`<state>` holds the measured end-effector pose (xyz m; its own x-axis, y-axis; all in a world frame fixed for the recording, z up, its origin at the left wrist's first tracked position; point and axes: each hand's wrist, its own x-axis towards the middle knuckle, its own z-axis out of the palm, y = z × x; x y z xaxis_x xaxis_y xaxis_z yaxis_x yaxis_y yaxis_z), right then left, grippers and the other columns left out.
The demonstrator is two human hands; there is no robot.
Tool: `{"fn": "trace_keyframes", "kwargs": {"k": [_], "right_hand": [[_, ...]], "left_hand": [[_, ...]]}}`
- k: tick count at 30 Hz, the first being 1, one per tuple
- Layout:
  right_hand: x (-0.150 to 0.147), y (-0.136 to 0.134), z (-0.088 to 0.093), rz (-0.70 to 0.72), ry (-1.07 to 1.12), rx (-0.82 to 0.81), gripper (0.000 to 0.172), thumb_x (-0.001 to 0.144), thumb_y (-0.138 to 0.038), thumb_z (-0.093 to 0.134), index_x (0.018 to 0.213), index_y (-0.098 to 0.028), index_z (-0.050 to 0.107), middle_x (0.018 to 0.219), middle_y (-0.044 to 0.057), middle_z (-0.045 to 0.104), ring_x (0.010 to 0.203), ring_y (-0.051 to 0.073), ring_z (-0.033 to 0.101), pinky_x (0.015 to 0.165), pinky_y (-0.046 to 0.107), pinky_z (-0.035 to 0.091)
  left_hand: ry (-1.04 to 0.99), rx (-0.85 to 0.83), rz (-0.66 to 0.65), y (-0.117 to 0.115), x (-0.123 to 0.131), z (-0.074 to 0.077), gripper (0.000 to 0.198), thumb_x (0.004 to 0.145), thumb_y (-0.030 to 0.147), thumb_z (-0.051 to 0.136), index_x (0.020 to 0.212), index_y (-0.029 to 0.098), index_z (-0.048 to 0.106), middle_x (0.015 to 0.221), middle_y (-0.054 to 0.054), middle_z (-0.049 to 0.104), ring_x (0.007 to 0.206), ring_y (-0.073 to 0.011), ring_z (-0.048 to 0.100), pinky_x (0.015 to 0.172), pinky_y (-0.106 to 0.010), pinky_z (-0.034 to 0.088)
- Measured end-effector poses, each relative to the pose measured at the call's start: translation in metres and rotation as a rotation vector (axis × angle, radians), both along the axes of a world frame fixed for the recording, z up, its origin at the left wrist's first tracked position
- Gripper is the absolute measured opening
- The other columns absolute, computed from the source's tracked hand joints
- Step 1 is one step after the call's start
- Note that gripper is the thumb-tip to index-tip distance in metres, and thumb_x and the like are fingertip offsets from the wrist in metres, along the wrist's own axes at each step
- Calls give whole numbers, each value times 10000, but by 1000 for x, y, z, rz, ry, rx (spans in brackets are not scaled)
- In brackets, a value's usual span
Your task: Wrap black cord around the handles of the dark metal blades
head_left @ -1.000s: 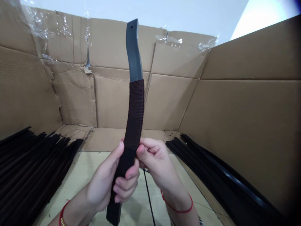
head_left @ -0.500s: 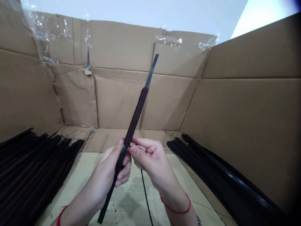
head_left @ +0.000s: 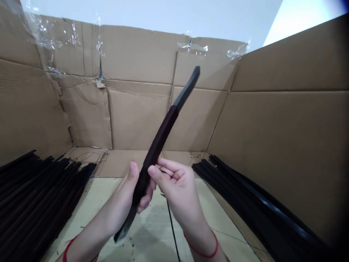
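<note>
three tall cardboard walls (head_left: 139, 116) enclose a pale work surface (head_left: 152, 233), a bundle of dark strips (head_left: 46, 196) along its left and a second bundle (head_left: 245, 203) along its right. between them the curved dark bar (head_left: 157, 147) is held up off the surface, its long axis slanting from low on the left to high on the right, away from the person. the left hand (head_left: 122, 200) is nearer its lower end, fingers curled behind it and carrying it, thumb raised just beside its edge. the right hand (head_left: 177, 185) meets the bar from the right, thumb at the lower part of the dark winding (head_left: 165, 129), fingers bent in a narrow curl; whether they pinch anything i cannot tell. below them a thin black cord (head_left: 171, 222) runs downward
</note>
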<state>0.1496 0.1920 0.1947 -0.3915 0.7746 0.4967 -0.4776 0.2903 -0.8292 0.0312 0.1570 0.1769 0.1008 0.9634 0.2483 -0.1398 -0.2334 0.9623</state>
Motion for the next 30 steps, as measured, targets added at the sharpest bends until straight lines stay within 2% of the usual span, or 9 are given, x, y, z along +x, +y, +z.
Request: {"fn": "trace_keyframes", "kwargs": {"k": [2, 4, 9, 11, 14, 17, 22, 27, 30], "right_hand": [[-2, -1, 0, -51, 32, 24, 153, 815, -267, 703, 849, -119, 682, 515, -9, 617, 381, 112, 572, 374, 197, 473], [-3, -3, 1, -7, 14, 34, 159, 840, -281, 677, 859, -123, 659, 510, -18, 602, 379, 119, 581, 370, 202, 481], [-1, -4, -1, 135, -5, -4, 245, 863, -354, 654, 763, -151, 561, 418, -74, 473, 368, 147, 594, 341, 208, 484], [-1, -4, -1, 115, 12, -23, 281, 840, -367, 678, 726, -155, 534, 467, -65, 490, 388, 138, 598, 341, 200, 476], [1, -2, -2, 46, 4, 25, 269, 821, -350, 707, 722, -127, 595, 565, -30, 543, 390, 47, 487, 333, 135, 340], [6, 2, -2, 97, -38, 74, 261, 823, -369, 706, 818, -109, 694, 568, -11, 547, 418, 24, 345, 362, 150, 206], [13, 12, -3, 218, -107, 83, 404, 819, -404, 704, 1092, -106, 709, 561, 13, 582, 413, 37, 259, 382, 182, 132], [12, 19, -5, 213, -100, 60, 372, 822, -391, 705, 1053, -100, 722, 558, 12, 583, 411, 32, 252, 383, 183, 125], [15, 19, -4, 285, -97, 80, 355, 822, -384, 709, 1045, -108, 729, 562, 26, 616, 400, 28, 269, 373, 169, 131]], "left_hand": [[107, 104, 162, 0, -2, 2, 572, 879, 682, 400, 727, 148, 538, 560, 2, 481, 505, -87, 426, 477, -186, 337], [88, 133, 212, -2, -1, 4, 500, 901, 605, 460, 719, 146, 539, 559, 1, 504, 487, -88, 444, 472, -193, 353], [-140, 92, 99, -7, 5, 5, 492, 939, 558, 417, 718, 135, 535, 513, 1, 518, 414, -86, 451, 416, -194, 384], [-194, 85, 81, -9, 6, 5, 481, 938, 548, 431, 717, 133, 531, 507, 11, 505, 406, -79, 445, 399, -181, 382], [-264, 42, 24, -11, 7, 5, 478, 938, 558, 421, 739, 135, 525, 500, 20, 487, 391, -72, 432, 382, -168, 374], [-302, -30, -89, -8, 6, 3, 517, 923, 613, 385, 748, 145, 516, 441, 34, 447, 330, -66, 376, 336, -161, 337], [-300, -109, -218, 1, 6, -3, 565, 901, 665, 363, 702, 156, 504, 375, 40, 412, 278, -66, 342, 302, -154, 319], [-376, -117, -244, 5, 9, -6, 527, 920, 626, 368, 699, 164, 490, 368, 58, 380, 269, -52, 292, 290, -142, 317], [-399, -123, -365, 8, 7, -11, 558, 924, 633, 336, 668, 161, 489, 353, 53, 365, 255, -52, 284, 273, -138, 300]]}}
